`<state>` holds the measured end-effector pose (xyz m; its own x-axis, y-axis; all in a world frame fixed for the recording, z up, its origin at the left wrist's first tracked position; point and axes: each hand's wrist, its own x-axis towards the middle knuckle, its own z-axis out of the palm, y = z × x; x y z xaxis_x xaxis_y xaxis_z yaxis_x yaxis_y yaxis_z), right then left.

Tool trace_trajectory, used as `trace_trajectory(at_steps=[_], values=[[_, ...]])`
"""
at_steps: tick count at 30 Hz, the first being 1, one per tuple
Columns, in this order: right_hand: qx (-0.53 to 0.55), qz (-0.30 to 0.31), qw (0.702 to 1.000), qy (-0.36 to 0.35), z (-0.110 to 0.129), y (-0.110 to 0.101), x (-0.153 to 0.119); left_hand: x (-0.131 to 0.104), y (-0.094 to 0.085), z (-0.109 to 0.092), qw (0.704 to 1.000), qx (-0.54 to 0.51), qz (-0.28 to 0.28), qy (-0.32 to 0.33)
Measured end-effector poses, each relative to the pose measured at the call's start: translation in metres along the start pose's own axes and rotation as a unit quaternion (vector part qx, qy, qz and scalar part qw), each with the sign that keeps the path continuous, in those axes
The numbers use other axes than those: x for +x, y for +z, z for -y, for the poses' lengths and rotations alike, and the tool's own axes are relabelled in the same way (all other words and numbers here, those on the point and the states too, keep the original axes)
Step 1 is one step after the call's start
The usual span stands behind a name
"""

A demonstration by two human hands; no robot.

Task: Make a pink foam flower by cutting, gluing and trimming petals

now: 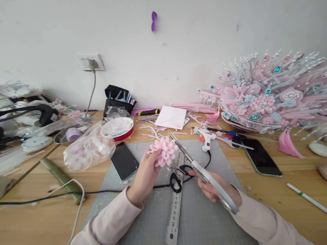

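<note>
Pinched in my left hand [147, 171] is a fluffy pink flower [164, 152], held above the grey cutting mat. My right hand [216, 187] grips large scissors with pale grey handles [211, 180]; their blades point up and left, with the tips close to the flower's right edge. Beneath the hands, a steel ruler [174, 214] lies on the mat [147, 227], and a smaller pair of black-handled scissors [175, 182] rests across it. A white glue gun [208, 141] lies at the mat's top right.
An ornate pink headdress [261, 98] stands at the right, near a phone [262, 157]. Another phone [124, 161], a plastic bag [89, 149] and a red-rimmed round box [122, 134] lie to the left. A black cable [101, 191] crosses the mat.
</note>
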<state>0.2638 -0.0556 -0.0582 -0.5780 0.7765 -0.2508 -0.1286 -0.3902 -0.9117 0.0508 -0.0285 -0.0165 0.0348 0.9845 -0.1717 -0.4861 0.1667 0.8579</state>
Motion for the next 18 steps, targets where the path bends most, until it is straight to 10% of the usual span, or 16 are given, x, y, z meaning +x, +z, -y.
trace_trajectory(at_steps=[18], values=[[0.022,-0.006,1.000,-0.013,-0.0076,-0.0051,0.0010,-0.0037,0.0035,0.0043,0.998,-0.029,-0.009,-0.061]])
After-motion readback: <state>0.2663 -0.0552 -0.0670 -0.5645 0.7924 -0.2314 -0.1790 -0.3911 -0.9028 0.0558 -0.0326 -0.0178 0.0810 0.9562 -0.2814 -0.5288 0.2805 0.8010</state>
